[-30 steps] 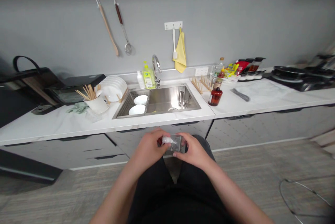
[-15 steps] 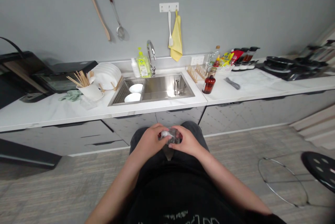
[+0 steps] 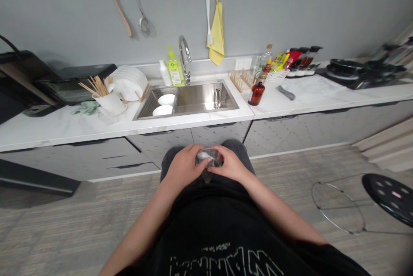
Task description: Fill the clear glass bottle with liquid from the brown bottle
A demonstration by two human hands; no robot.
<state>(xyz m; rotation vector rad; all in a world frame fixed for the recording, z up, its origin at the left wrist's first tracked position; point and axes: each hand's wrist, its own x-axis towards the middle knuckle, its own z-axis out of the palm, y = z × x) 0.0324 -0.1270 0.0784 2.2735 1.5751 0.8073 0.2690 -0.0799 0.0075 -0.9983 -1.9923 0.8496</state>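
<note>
Clear box (image 3: 212, 156) between hands (image 3: 183, 166) (image 3: 231, 164), thumbs (image 3: 203, 165) now closer

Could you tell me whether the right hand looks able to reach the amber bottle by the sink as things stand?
Probably yes, if the right hand lets go of the clear box; nothing seems to block the amber bottle.

Head view, single: worn on the person's head, facing forward and down. Near: black shirt (image 3: 206, 220), directly below. Mid-range: left hand (image 3: 185, 166), right hand (image 3: 232, 166). Far: sink (image 3: 198, 96), grey wall (image 3: 274, 9). Wide coverage, reaching the stove (image 3: 358, 81) at far right.
</note>
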